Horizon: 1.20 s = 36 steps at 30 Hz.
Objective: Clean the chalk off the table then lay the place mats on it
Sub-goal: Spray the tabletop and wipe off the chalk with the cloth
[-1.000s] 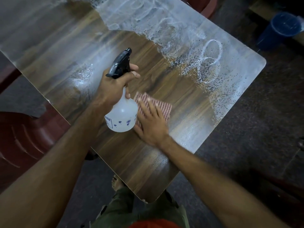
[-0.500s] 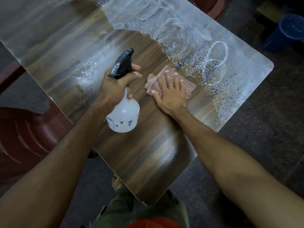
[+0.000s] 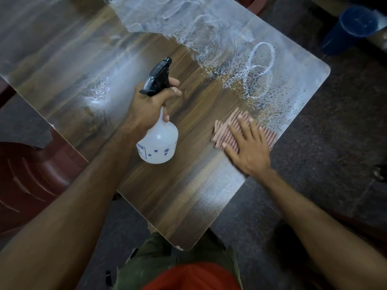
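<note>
Cloth (image 3: 227, 130) flat under right hand (image 3: 249, 147), beside left-held spray bottle (image 3: 158, 141).

Spray bottle (image 3: 157, 143) above table (image 3: 188, 206) centre, held in left hand (image 3: 146, 107). Cloth (image 3: 232, 130) to its right, flat on table near right edge, under right hand (image 3: 249, 147). Chalk (image 3: 259, 57) behind cloth, toward far right corner; cup (image 3: 351, 28) beyond, off table.

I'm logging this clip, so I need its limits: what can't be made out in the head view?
- Spray bottle label: print too small, and partly hidden by the left hand.
- Checked cloth: blurred, partly under the right hand.
- Chalk writing: smeared, cut off by the top edge.
- Place mats: none in frame.
</note>
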### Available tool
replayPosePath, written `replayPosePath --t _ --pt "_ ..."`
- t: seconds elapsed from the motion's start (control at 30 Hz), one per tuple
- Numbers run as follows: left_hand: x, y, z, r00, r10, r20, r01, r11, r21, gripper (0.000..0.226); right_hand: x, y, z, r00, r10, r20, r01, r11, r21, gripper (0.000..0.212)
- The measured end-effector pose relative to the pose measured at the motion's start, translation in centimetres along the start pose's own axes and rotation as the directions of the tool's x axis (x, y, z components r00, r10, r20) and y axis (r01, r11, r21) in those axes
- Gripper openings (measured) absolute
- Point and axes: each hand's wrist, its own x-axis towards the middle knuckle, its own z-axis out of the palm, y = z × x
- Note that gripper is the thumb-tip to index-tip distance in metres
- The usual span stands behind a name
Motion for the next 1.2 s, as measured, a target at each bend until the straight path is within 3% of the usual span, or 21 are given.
replayPosePath --t 0.17,0.33,0.43,0.53,0.63,0.73,0.8,1.0,1.2 --pt "-0.2 -0.1 1.5 0.999 0.002 0.034 -0.002 1.000 0.005 0.013 4.5 -1.8 -0.9 0.985 0.165 -0.050 -0.160 0.983 0.092 0.074" --pt "0.1 0.1 2.8 0.996 0.008 0.090 -0.005 0.999 -0.039 0.013 -2.8 -6.5 1.5 0.996 -0.092 -0.023 0.093 0.994 0.051 0.070" --pt "0.5 0.1 2.9 0.995 0.008 0.099 -0.004 0.999 -0.035 0.013 -6.1 -4.9 2.3 0.993 -0.115 -0.020 0.117 0.988 0.104 0.067" --pt "0.9 0.1 2.9 0.992 0.015 0.129 -0.010 0.999 -0.041 0.013 -3.8 -0.9 1.4 0.999 0.053 0.004 -0.053 0.997 0.057 0.070" --pt "1.0 0.0 2.8 0.989 0.003 0.149 -0.003 1.000 -0.005 0.011 0.9 2.8 -0.3 0.957 0.288 -0.040 -0.284 0.955 0.090 0.073" --pt "1.0 0.0 2.7 0.986 0.004 0.165 -0.005 1.000 0.007 0.010 4.4 3.3 -1.3 0.923 0.379 -0.061 -0.368 0.919 0.141 0.074" --pt "1.1 0.2 2.7 0.983 0.018 0.181 -0.020 1.000 0.008 0.009 4.7 1.1 -1.3 0.929 0.365 -0.058 -0.354 0.924 0.140 0.072" --pt "1.7 0.9 3.1 0.971 0.051 0.234 -0.052 0.999 0.001 0.010 -2.8 -6.7 2.3 0.989 0.105 -0.102 -0.096 0.991 0.092 0.067" --pt "2.0 0.7 4.4 0.958 0.018 0.285 -0.055 0.991 0.121 0.012 -4.8 -4.8 3.1 0.982 0.133 -0.131 -0.117 0.985 0.123 0.066"
